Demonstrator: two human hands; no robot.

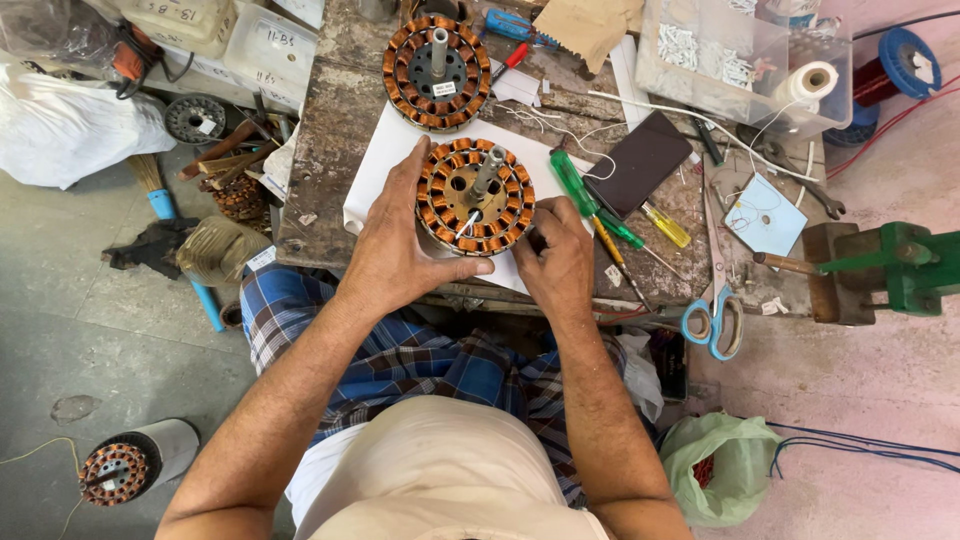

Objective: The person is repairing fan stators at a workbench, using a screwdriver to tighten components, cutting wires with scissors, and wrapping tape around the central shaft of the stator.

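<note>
Workbench bearing a copper-wound coil ring, shaft upright: left hand clasps its 8 o'clock rim, right hand curled shut at 4 o'clock.

Worn, cluttered wooden workbench on grey concrete floor, in flat daylight.

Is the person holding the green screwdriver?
No. The green screwdriver lies on the table, while both hands grip the copper-wound motor core.
</note>
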